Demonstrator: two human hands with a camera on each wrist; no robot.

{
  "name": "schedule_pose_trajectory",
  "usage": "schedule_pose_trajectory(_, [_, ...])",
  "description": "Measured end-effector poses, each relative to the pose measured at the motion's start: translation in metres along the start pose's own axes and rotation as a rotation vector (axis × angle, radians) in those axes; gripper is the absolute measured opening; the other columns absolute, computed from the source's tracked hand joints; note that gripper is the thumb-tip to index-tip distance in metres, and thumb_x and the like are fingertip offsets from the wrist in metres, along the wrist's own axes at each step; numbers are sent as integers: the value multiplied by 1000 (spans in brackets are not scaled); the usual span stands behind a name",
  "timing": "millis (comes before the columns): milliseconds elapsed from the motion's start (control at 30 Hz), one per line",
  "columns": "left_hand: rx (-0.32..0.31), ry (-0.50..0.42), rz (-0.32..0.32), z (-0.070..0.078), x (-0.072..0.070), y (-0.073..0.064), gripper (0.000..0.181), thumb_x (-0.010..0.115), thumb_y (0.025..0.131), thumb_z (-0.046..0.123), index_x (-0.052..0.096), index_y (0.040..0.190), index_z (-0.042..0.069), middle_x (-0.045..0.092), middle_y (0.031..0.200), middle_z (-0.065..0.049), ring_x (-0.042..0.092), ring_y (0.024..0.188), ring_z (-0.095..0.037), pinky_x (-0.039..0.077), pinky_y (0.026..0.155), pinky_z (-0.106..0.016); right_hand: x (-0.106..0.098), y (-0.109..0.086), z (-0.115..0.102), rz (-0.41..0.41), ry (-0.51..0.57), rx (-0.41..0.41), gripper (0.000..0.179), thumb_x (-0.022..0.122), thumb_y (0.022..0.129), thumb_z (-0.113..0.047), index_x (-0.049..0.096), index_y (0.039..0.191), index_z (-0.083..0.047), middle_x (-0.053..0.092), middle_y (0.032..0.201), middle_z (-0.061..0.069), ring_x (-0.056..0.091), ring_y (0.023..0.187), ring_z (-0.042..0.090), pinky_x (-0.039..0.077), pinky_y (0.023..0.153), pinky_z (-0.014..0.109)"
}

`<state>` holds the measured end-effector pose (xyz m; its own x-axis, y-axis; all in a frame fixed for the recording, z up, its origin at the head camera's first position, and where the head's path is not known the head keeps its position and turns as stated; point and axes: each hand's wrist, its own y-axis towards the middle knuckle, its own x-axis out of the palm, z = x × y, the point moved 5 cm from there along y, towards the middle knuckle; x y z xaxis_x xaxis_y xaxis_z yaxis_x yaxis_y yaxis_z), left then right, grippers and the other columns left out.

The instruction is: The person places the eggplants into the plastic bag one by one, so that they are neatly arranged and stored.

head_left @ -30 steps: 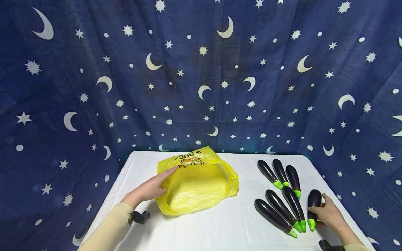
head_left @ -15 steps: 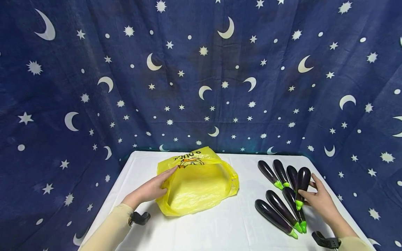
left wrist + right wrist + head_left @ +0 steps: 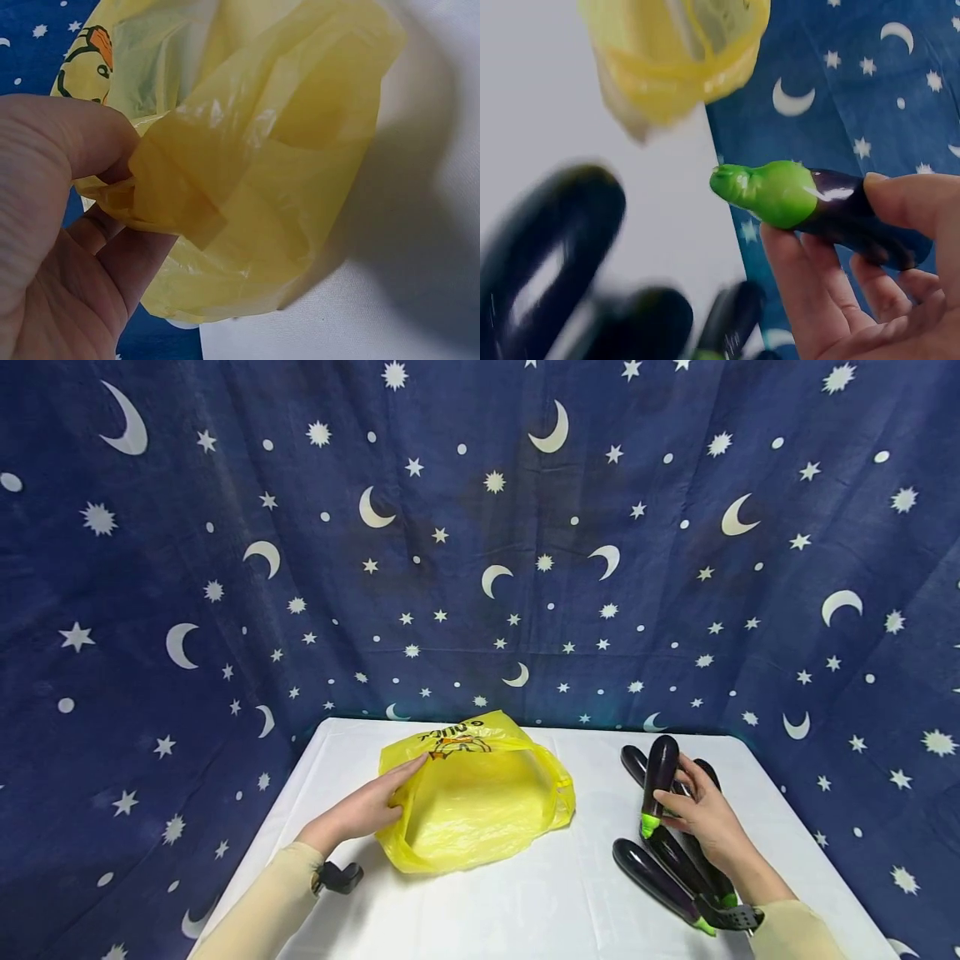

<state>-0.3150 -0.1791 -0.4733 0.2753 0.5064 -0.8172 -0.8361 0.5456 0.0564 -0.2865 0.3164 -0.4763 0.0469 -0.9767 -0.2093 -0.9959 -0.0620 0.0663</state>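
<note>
My right hand (image 3: 705,818) grips a dark purple eggplant (image 3: 661,777) with a green stem end, held up over the other eggplants. In the right wrist view the thumb and fingers pinch that eggplant (image 3: 847,199) near its green cap. My left hand (image 3: 367,806) holds the left side of a yellow plastic bag (image 3: 480,814), whose mouth gapes toward me. The left wrist view shows the thumb and fingers (image 3: 94,135) pinching the bag's edge (image 3: 176,180). Several more eggplants (image 3: 652,878) lie on the table under and around my right hand, partly hidden by it.
A white-covered table (image 3: 547,902) carries the bag at centre left and the eggplants at right. Behind and at both sides hangs a dark blue curtain (image 3: 450,677) with moons and stars. A black wrist camera (image 3: 341,877) is strapped to my left wrist.
My right hand has lifted the eggplant from the right of the group and carried it left and up, over the others. The left hand stays on the bag.
</note>
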Motion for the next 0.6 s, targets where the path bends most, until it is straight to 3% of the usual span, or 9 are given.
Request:
schedule_pose_trajectory(267, [-32,45,10,2,-1,1,90,56,77,-3,16,149,32,20,150,13,21,135,-9,27,106,-36,38,10,-4,-47,170,88,85,63,88,-21,4,150,-25,38,138,18,58,105,11,50,81,42])
schedule_pose_trajectory(500, [-15,157,13,8,-4,-1,88,62,76,2,19,149,25,26,150,5,27,134,-19,26,106,-43,71,15,-4,-104,209,99,88,67,85,-22,7,150,-27,39,137,13,56,109,22,47,85,48])
schedule_pose_trajectory(600, [-22,182,-4,10,-5,0,88,61,75,5,19,150,24,24,150,6,26,134,-17,26,106,-41,85,16,-4,-128,218,105,87,68,84,-21,11,149,-29,40,136,13,56,109,27,48,84,47])
